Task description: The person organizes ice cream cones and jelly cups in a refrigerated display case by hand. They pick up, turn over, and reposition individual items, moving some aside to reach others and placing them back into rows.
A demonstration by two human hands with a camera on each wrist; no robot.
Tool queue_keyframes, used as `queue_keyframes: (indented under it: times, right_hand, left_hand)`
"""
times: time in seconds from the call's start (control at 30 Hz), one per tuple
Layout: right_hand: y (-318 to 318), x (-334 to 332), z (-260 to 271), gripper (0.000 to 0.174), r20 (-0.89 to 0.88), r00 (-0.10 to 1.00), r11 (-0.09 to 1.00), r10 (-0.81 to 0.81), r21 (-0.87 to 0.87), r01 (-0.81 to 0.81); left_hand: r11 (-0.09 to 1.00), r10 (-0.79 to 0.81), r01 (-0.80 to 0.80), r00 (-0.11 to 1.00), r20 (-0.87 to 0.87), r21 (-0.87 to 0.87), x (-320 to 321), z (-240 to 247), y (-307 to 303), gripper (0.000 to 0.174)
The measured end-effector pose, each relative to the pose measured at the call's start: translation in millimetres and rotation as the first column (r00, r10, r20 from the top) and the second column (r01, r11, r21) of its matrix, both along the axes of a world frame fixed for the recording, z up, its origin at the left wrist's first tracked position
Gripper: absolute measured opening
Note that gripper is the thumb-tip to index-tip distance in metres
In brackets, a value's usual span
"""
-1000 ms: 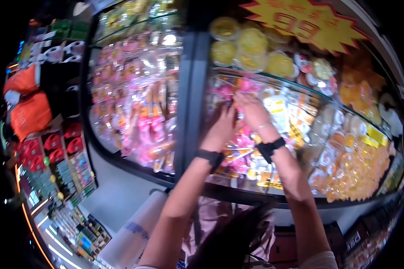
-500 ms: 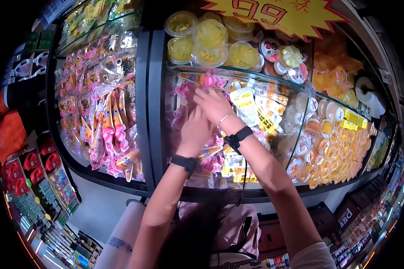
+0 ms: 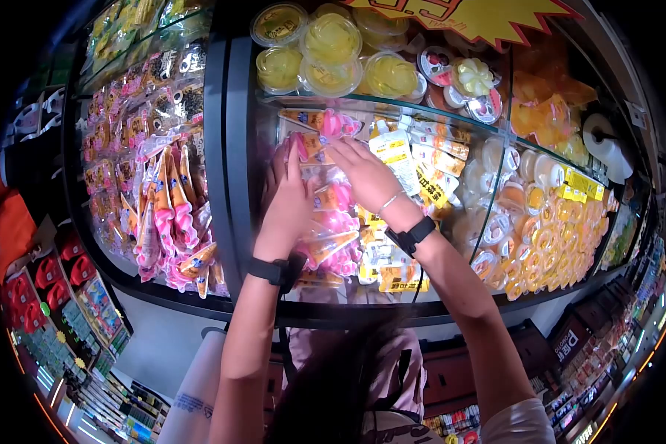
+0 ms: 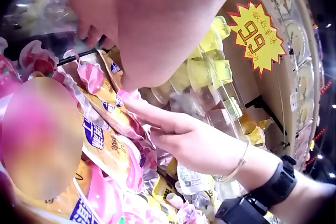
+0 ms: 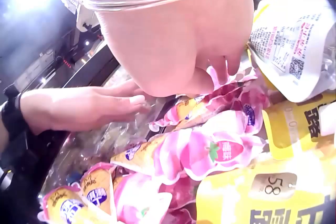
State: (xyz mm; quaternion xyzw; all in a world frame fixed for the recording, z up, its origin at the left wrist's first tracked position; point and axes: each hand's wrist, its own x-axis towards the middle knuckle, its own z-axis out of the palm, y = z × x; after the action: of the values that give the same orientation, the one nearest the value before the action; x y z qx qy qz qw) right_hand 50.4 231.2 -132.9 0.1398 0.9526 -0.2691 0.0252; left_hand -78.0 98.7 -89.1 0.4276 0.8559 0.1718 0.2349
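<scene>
In the head view both hands are over a bin of cone-shaped packs with pink tops. The left hand lies along the bin's left side, fingers extended. The right hand reaches in from the right, its fingertips at an orange-and-pink pack near the back. In the left wrist view, the right hand has straight fingers against the packs, while the left hand partly hides them. The right wrist view shows the left hand with fingers outstretched; the right hand hides its own fingertips.
White and yellow pouches lie right of the cone packs. Behind a glass divider stand yellow round cups. A black frame post borders the left side; small orange cups fill a bin farther right.
The hands, close together before, are now apart: the left hand has shifted left, uncovering more cone packs between them. The head view has also shifted, with the shelves appearing farther left.
</scene>
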Motion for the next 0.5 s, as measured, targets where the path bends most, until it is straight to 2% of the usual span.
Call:
queue_keyframes:
  times: [0.03,0.07,0.17,0.2,0.27,0.37,0.47,0.5]
  right_hand:
    - [-2,3,-1,0.059,0.02,1.0,1.0,0.005,0.023,-0.005]
    - [-5,5,-2,0.057,0.024,1.0,0.999,0.015,0.037,-0.015]
    - [-10,5,-4,0.056,0.043,0.999,0.995,0.022,0.094,-0.026]
    - [-11,4,-6,0.056,0.033,0.999,0.997,0.011,0.073,-0.013]
    - [-12,4,-10,0.055,0.018,1.0,0.999,-0.019,0.035,0.018]
    - [-11,0,-12,0.066,-0.034,0.999,0.995,-0.011,0.103,0.014]
    - [-5,0,-14,0.051,-0.098,0.995,0.984,0.017,0.179,0.001]
    - [-4,-1,-10,0.048,-0.082,0.996,0.981,-0.039,0.189,0.054]
  left_hand:
    - [0.989,0.011,-0.013,1.0,0.013,0.148,-3,-3,2,0.058]
    - [0.998,-0.05,0.051,0.998,-0.032,0.033,-3,-5,4,0.063]
    - [0.988,-0.156,0.155,0.984,-0.087,-0.018,-3,-44,5,0.064]
    - [0.984,-0.172,0.164,0.974,-0.146,-0.064,-1,-41,6,0.063]
    - [0.987,-0.129,0.117,0.986,-0.106,-0.113,4,-35,5,0.062]
    - [0.983,-0.132,0.115,0.985,-0.11,-0.145,6,-33,1,0.061]
    - [0.981,-0.149,0.131,0.98,-0.129,-0.139,3,-39,-1,0.061]
    - [0.982,-0.153,0.135,0.98,-0.129,-0.136,4,-40,0,0.061]
